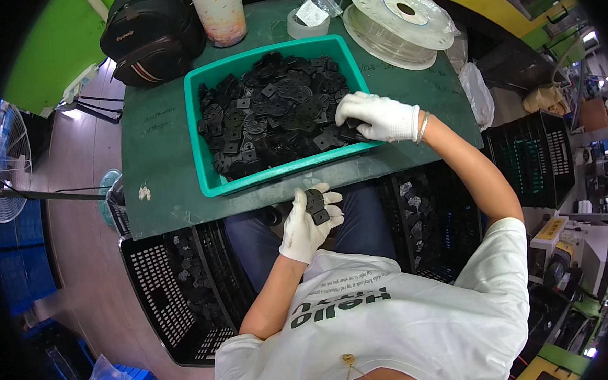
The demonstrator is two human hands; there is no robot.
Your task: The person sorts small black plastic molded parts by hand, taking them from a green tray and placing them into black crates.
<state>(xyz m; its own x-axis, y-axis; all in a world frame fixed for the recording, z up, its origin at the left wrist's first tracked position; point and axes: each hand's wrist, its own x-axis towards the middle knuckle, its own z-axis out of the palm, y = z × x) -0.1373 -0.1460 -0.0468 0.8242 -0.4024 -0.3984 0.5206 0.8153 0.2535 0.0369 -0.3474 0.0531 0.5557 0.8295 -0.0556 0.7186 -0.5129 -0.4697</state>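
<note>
A teal plastic tray (202,154) on the green table is heaped with flat black plastic parts (272,99), many with a round end and a square tab. My left hand (304,226), in a white glove, is below the table's front edge, palm up. One black plastic part (316,204) rests in it, between thumb and spread fingers. My right hand (380,117), also gloved, reaches over the tray's right front corner. Its fingers are curled down around a black piece (351,123) at the edge of the heap, mostly hidden by the hand.
Black crates (159,294) with more black parts flank my legs, and another black crate (532,157) stands right of the table. Along the table's back are a black backpack (150,36), a patterned cup (219,15), a tape roll (307,26) and a large clear spool (402,21).
</note>
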